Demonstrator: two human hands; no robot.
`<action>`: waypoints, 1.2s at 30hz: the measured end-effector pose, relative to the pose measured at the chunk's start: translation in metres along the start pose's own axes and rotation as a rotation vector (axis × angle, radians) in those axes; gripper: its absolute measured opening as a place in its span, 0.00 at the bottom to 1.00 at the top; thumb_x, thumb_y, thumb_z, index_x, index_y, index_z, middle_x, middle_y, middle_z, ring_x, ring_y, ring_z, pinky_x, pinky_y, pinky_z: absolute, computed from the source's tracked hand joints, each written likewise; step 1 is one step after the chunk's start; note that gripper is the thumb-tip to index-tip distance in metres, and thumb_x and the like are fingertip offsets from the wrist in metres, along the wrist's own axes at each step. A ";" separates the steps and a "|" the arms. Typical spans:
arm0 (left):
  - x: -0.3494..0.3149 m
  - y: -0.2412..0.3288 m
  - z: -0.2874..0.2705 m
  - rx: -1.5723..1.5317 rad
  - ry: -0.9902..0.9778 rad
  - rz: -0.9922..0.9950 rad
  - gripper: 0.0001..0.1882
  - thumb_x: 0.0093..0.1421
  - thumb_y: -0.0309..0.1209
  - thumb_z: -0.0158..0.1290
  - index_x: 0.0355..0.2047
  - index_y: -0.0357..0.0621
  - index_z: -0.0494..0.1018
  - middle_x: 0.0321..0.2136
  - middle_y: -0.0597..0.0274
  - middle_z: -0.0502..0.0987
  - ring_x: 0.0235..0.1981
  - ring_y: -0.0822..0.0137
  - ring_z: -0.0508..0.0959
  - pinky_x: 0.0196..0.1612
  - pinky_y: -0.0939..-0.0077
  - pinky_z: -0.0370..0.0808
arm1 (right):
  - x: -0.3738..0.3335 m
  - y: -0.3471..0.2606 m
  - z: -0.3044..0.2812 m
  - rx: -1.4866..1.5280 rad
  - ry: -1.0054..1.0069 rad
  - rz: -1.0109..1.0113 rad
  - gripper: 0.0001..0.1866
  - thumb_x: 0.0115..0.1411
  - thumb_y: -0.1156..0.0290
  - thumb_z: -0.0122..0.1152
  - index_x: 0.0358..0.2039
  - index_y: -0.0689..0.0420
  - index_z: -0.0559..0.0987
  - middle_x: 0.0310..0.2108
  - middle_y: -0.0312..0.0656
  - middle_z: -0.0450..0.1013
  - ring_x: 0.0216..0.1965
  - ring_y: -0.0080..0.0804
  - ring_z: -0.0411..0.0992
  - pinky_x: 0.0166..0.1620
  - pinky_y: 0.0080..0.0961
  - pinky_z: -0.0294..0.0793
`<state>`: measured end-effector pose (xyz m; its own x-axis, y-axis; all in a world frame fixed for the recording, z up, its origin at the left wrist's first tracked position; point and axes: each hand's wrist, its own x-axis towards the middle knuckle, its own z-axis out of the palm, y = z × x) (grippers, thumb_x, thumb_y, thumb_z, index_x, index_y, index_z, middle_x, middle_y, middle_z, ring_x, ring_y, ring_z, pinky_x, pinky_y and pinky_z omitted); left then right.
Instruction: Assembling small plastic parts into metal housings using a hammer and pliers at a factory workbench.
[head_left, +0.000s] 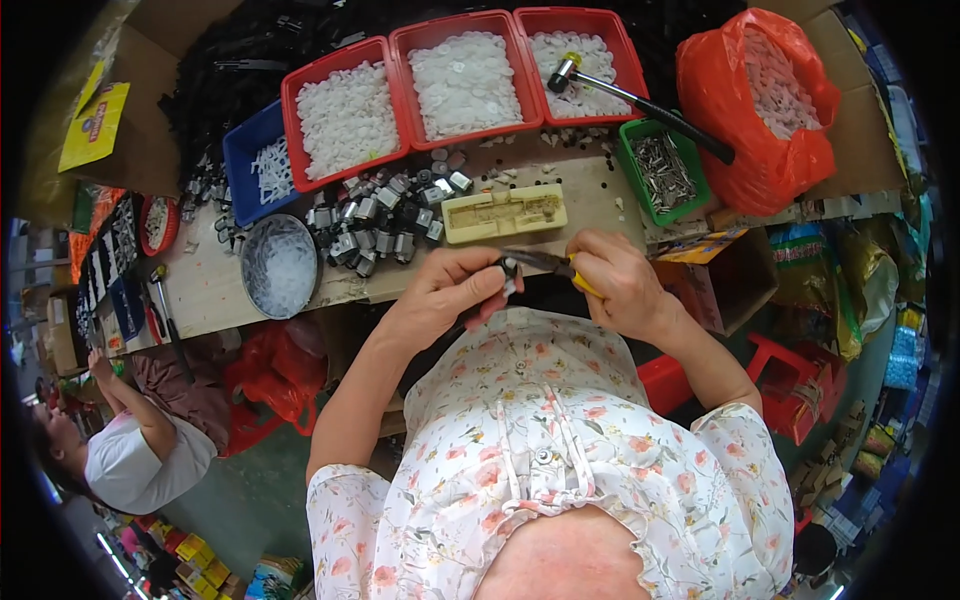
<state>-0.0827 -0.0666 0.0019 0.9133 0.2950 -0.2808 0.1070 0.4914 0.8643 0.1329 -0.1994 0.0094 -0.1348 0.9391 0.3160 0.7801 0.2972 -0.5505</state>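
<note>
My left hand [450, 288] pinches a small dark and white part [510, 272] over the near edge of the bench; its exact kind I cannot make out. Wrapped round the yellow handle of a pair of pliers [538, 260] is my right hand [622, 278]. The dark jaws point left and meet the small part at my left fingertips. Just beyond both hands lies a cream-yellow block [505, 213] with a hollowed top. A heap of small metal motors [378, 222] spreads on the bench to its left.
Three red trays [397, 90] of white plastic pieces stand at the back. A hammer [640, 98] rests across the right one. A green box [632, 165] holds metal pins beside a red bag [715, 160]. Left are a blue tray [238, 165] and metal bowl [315, 255]. Another person [150, 450] sits left.
</note>
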 end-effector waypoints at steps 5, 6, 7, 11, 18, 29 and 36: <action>-0.030 -0.013 -0.022 0.015 0.019 -0.106 0.18 0.66 0.41 0.53 0.37 0.35 0.75 0.22 0.68 0.72 0.20 0.77 0.69 0.22 0.83 0.67 | 0.013 -0.004 0.006 -0.023 -0.107 -0.017 0.08 0.42 0.83 0.59 0.25 0.61 0.71 0.36 0.48 0.70 0.39 0.48 0.71 0.39 0.37 0.68; -0.038 -0.024 -0.032 0.242 0.035 -0.134 0.17 0.66 0.40 0.54 0.36 0.34 0.75 0.22 0.67 0.73 0.21 0.77 0.71 0.23 0.82 0.69 | 0.014 0.001 0.009 -0.026 -0.107 -0.023 0.08 0.42 0.83 0.59 0.25 0.61 0.71 0.36 0.48 0.70 0.39 0.48 0.71 0.39 0.37 0.68; -0.047 -0.030 -0.040 0.468 0.053 -0.162 0.17 0.65 0.39 0.55 0.35 0.33 0.75 0.21 0.65 0.73 0.22 0.76 0.73 0.25 0.81 0.71 | 0.013 0.009 0.012 -0.080 -0.084 0.009 0.08 0.43 0.83 0.59 0.26 0.61 0.73 0.37 0.48 0.70 0.40 0.47 0.71 0.40 0.37 0.68; -0.085 -0.028 -0.065 0.822 0.184 -0.410 0.17 0.62 0.37 0.58 0.36 0.31 0.76 0.23 0.54 0.79 0.26 0.66 0.79 0.31 0.73 0.76 | 0.020 0.038 0.000 -0.135 0.004 0.172 0.08 0.46 0.80 0.60 0.29 0.61 0.75 0.39 0.46 0.71 0.42 0.46 0.70 0.42 0.39 0.68; -0.090 0.015 -0.067 1.294 0.091 -0.179 0.18 0.55 0.34 0.62 0.42 0.34 0.79 0.32 0.43 0.81 0.32 0.49 0.81 0.37 0.63 0.77 | 0.024 0.063 0.009 -0.574 -0.076 0.356 0.13 0.47 0.78 0.62 0.36 0.60 0.74 0.43 0.43 0.70 0.48 0.43 0.68 0.47 0.40 0.66; 0.070 0.151 -0.230 1.585 0.681 0.552 0.14 0.54 0.15 0.50 0.40 0.35 0.79 0.35 0.52 0.81 0.38 0.58 0.82 0.41 0.73 0.77 | 0.025 0.062 0.001 -0.425 -0.147 0.326 0.26 0.52 0.69 0.67 0.52 0.57 0.71 0.55 0.44 0.66 0.58 0.41 0.64 0.55 0.39 0.62; 0.125 0.185 -0.306 1.840 0.326 0.288 0.17 0.46 0.13 0.54 0.39 0.34 0.79 0.43 0.51 0.78 0.47 0.49 0.77 0.51 0.64 0.74 | 0.023 0.065 0.003 -0.427 -0.151 0.319 0.26 0.52 0.68 0.67 0.53 0.56 0.71 0.55 0.45 0.66 0.57 0.41 0.65 0.54 0.39 0.62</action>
<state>-0.0685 0.3120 -0.0009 0.9012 0.4281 0.0675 0.4163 -0.8984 0.1400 0.1787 -0.1578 -0.0211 0.0870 0.9948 0.0534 0.9708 -0.0727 -0.2286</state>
